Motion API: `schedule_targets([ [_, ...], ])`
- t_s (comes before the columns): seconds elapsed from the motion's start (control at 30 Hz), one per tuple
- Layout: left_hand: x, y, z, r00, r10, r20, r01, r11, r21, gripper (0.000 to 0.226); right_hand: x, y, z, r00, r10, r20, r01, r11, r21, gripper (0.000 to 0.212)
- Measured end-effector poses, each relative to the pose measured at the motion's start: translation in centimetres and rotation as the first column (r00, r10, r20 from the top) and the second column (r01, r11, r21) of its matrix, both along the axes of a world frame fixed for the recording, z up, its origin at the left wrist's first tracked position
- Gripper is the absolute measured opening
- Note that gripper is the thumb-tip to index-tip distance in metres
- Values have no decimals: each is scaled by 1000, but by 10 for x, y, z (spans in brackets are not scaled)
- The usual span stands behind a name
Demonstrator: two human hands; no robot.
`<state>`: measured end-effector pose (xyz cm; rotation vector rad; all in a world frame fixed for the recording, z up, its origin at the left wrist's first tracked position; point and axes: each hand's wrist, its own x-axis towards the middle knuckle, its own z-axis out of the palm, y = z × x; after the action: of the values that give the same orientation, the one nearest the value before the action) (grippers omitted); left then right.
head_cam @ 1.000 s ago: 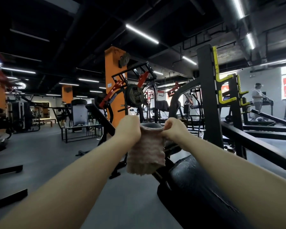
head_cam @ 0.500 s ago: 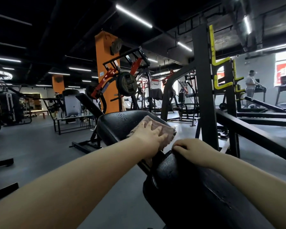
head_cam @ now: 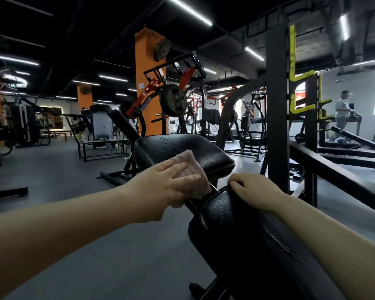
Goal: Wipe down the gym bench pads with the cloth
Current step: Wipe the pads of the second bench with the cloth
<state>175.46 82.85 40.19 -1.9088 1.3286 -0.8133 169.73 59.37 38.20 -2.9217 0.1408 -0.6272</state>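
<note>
A black seat pad, speckled with droplets, stands ahead of me. My left hand presses a pale pink cloth flat against the pad's near edge with straight fingers; the cloth's lower part hangs into the gap between the pads. Nearer to me the long black back pad slopes down to the right. My right hand rests on its top end, fingers curled over the edge.
A black rack upright with yellow hooks stands just right of the bench, and a black rail runs beyond my right arm. Plate-loaded machines, an orange pillar and a person on a treadmill are farther off. Grey floor lies to the left.
One second ago both hands held the cloth up by its top edge. Since then my left hand has laid it on the seat pad and slid it toward the near edge; my right hand moved onto the back pad.
</note>
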Motion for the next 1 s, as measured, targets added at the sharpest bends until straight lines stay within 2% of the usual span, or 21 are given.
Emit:
schedule_targets([
  [0.07, -5, -1, 1, 999, -31, 34, 32, 999, -41, 57, 0, 0, -1, 1000, 1, -4, -1, 1000, -6, 28],
  [0.17, -3, -33, 0, 962, 272, -29, -271, 962, 45, 82, -1, 0, 0, 1000, -1, 1, 1, 1000, -15, 29],
  [0.2, -6, -47, 5, 946, 325, -18, -323, 944, 63, 88, -2, 0, 0, 1000, -3, 1, 3, 1000, -21, 29],
  [0.23, -7, -58, 8, 946, 326, -3, -324, 943, 73, 87, -2, 1, 0, 1000, -5, -1, 5, 1000, -27, 29],
  [0.37, 7, -89, 9, 947, 321, -8, -321, 947, 32, 55, -4, 4, 3, 1000, -14, -28, 13, 999, -41, 30],
  [0.5, 6, -80, 6, 958, 288, 17, -288, 956, 57, 52, -5, 8, 7, 997, -31, -68, 29, 999, -26, 30],
  [0.6, 4, -55, -3, 978, 199, 57, -201, 979, 40, 45, -3, 7, 9, 994, -40, -106, 40, 999, -9, 29],
  [0.7, 10, -30, -15, 993, 96, 65, -93, 995, -41, 37, -3, 7, 12, 991, -23, -133, 23, 1000, -1, 31],
  [0.8, 20, -1, -19, 977, -135, 163, 146, 988, -57, 27, -5, 14, 13, 998, 61, 30, -63, 997, 52, 36],
  [0.87, 30, 16, -18, 946, -218, 239, 235, 971, -43, 26, -6, 27, 15, 966, 199, 168, -203, 979, 11, 38],
  [0.93, 45, 26, -21, 898, -336, 283, 361, 932, -39, 28, -2, 43, 18, 923, 332, 196, -323, 943, -79, 37],
  [1.0, 55, 32, -22, 847, -449, 285, 481, 875, -51, 22, 4, 55, 21, 907, 382, 176, -369, 924, -105, 33],
])
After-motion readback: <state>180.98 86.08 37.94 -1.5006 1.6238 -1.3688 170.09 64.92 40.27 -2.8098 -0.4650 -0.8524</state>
